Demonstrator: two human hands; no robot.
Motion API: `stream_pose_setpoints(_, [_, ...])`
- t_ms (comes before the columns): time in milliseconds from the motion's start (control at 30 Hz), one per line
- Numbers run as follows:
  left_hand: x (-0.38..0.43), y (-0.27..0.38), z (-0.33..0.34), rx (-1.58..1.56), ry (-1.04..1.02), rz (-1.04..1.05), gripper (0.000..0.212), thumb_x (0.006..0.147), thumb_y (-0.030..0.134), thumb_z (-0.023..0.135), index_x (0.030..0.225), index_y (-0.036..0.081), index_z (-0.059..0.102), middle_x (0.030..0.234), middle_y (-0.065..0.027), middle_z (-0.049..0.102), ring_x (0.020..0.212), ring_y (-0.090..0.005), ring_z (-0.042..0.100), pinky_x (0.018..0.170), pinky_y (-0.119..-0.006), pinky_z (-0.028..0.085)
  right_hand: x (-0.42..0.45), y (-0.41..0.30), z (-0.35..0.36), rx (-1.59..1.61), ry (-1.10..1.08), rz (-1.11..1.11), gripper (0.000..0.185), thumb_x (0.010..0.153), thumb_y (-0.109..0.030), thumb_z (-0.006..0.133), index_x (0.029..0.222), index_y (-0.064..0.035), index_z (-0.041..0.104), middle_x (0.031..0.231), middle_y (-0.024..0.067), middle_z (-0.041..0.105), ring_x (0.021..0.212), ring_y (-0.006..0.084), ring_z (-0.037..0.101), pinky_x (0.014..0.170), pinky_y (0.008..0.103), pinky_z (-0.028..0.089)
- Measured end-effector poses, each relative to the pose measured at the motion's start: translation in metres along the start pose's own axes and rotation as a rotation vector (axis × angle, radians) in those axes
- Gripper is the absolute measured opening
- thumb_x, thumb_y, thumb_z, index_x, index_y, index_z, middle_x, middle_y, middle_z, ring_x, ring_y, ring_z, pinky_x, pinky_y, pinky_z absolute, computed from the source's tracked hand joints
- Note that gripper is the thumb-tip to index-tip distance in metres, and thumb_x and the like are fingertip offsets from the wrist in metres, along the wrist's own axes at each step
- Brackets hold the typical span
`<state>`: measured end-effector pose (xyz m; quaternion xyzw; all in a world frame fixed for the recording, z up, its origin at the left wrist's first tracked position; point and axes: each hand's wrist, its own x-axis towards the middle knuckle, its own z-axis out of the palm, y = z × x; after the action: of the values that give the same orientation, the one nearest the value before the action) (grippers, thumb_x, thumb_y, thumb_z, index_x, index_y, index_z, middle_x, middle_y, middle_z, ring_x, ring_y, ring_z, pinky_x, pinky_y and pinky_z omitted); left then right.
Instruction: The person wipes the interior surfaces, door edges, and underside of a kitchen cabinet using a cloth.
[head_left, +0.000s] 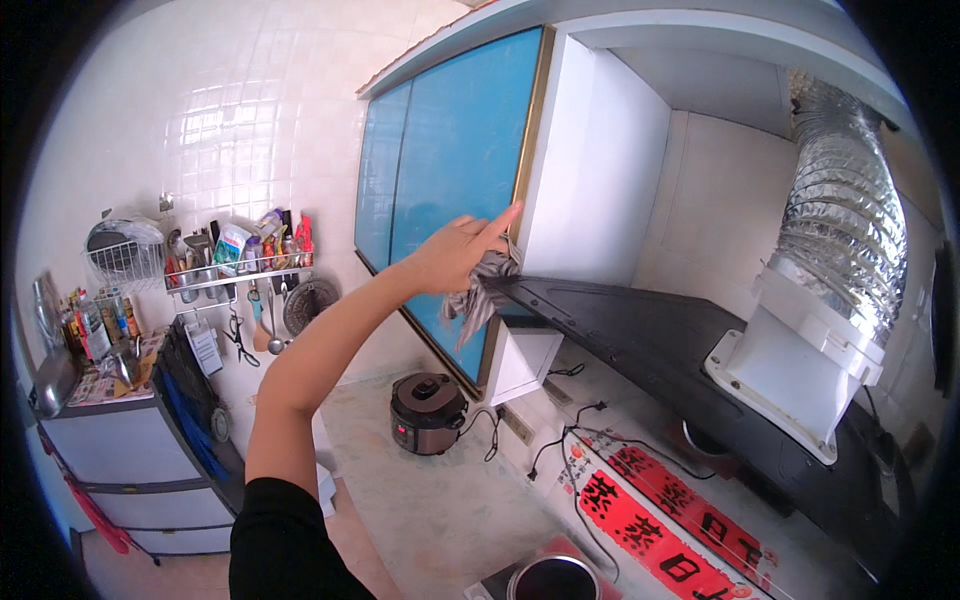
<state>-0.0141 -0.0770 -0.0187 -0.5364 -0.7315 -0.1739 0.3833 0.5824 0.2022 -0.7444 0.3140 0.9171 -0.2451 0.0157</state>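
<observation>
My left hand (461, 251) reaches up and holds a grey striped cloth (480, 296), with the index finger stretched toward the gold-coloured edge trim (529, 150) of a blue cabinet door (465, 135). Folds of the cloth hang below the hand in front of the door. Beside the cloth is the near-left corner of a black range hood (622, 322), seen from above. Whether the cloth touches the hood or the door is hard to tell. My right hand is out of view.
A foil exhaust duct (844, 187) rises from the hood's white collar (787, 382). Below stand an electric pressure cooker (427, 412) and a dark round pan (555, 577), near loose power cords (566, 450). A wall rack (240, 277) holds utensils and bottles above a drawer cabinet (135, 450).
</observation>
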Motion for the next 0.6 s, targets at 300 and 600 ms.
stream_pose_setpoints(300, [-0.010, 0.011, 0.021, 0.359, -0.294, -0.168, 0.095, 0.051, -0.004, 0.054, 0.136, 0.000, 0.013, 0.115, -0.0104, 0.053, 0.090, -0.0266, 0.050, 0.082, -0.032, 0.034, -0.015, -0.008, -0.021, 0.379, -0.122, 0.214, 0.020, 0.080, -0.017, 0.053, 0.095, -0.0074, 0.062, 0.079, 0.0157, 0.062, 0.068, 0.0270, 0.060, 0.058, 0.0382, 0.048])
stream_pose_setpoints(600, [0.006, -0.008, -0.001, 0.375, -0.072, -0.039, 0.088, 0.057, -0.004, 0.055, 0.137, 0.006, 0.018, 0.101, -0.0128, 0.054, 0.088, -0.0273, 0.048, 0.080, -0.035, 0.034, 0.008, -0.005, -0.002, 0.489, -0.028, 0.114, 0.036, 0.083, -0.027, 0.052, 0.108, -0.0004, 0.052, 0.100, 0.0134, 0.057, 0.085, 0.0202, 0.056, 0.072, 0.0331, 0.047])
